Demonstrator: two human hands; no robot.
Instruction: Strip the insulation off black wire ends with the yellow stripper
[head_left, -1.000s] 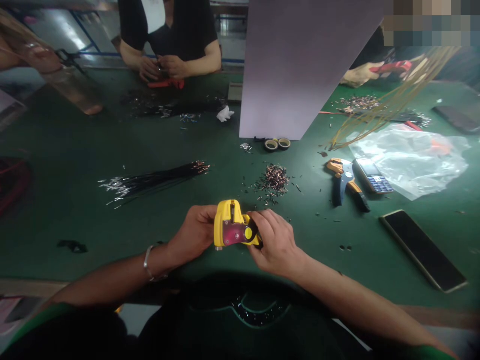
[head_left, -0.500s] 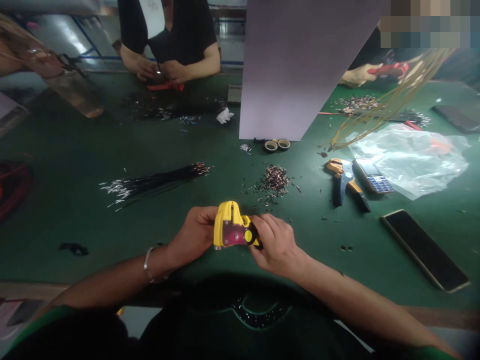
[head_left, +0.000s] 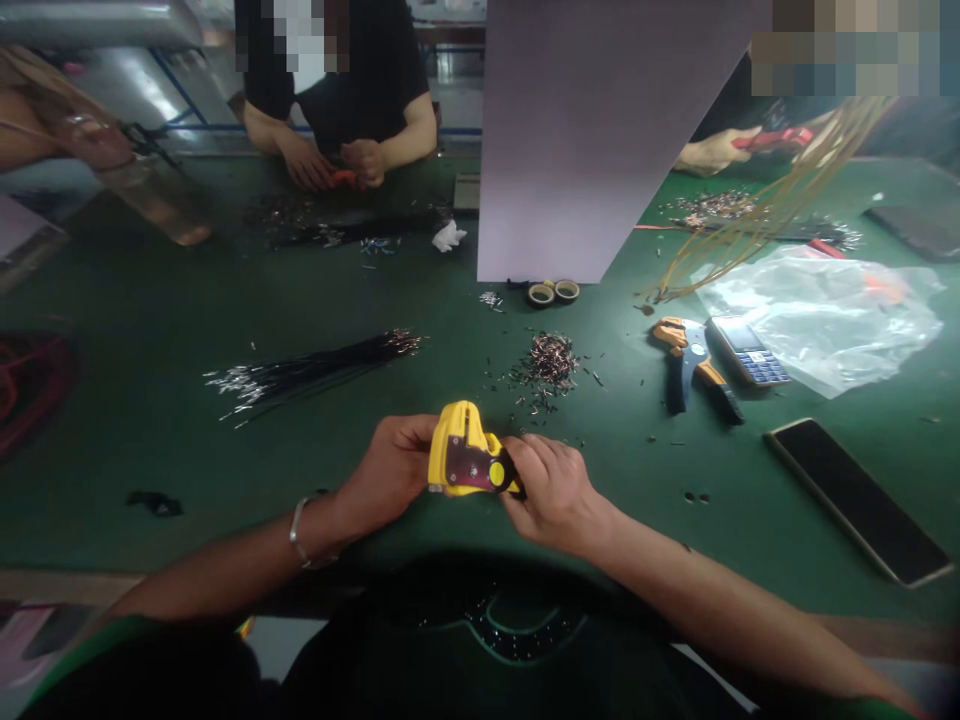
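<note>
A yellow crimping tool with a dark red side plate and a yellow knob sits between my two hands, just above the green table near its front edge. My left hand is closed round the tool's left side. My right hand is wrapped round its handle end on the right, which the fingers hide. A heap of small metal terminals lies just beyond the tool. A bundle of black wires with metal tips lies to the far left of it.
A second orange-and-blue stripper, a keypad phone, a smartphone and a clear plastic bag lie at the right. A grey panel and tape rolls stand mid-table. Other people's hands work at the far edge.
The tool has tilted slightly in my hands and my right fingers have shifted on it. The person across the table has moved their hands a little to the right.
</note>
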